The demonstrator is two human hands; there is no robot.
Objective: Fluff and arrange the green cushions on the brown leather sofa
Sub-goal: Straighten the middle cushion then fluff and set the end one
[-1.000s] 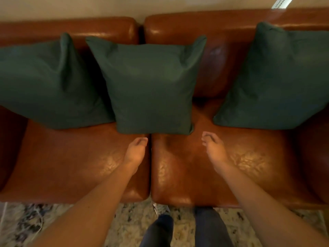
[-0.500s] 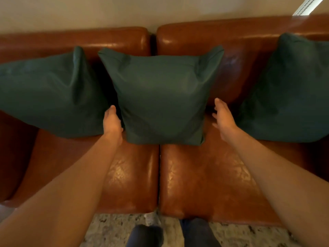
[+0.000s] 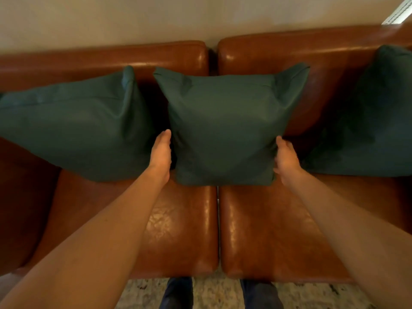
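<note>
Green fabric is bulging between the person's palms as the middle cushion (image 3: 225, 128) is being taken by its two sides. A second ago both hands were hanging loosely curled over the seat in front of it; half a second ago they were opening and rising beside its lower corners. Now the left hand (image 3: 161, 156) is lying flat against the cushion's left edge, wedged between it and the left cushion (image 3: 73, 128), and the right hand (image 3: 286, 158) is pressing on the right edge with the thumb on the front face. Each hand is spread rather than closed, so the cushion is being squeezed between the two of them; whether the far fingers are hooking round the back I cannot tell, since the fabric is hiding them.

The middle cushion is standing upright on the sofa (image 3: 182, 228), straddling the gap between the two seat pads and leaning on the backrest. The left cushion is touching the left hand, slumping sideways. The right cushion (image 3: 370, 121) is sitting apart, near the frame edge, in shadow.

That shift from hovering to contact suggests the fluffing of this cushion is only beginning. The other two are looking untouched, so most of the job seems to be ahead.
</note>
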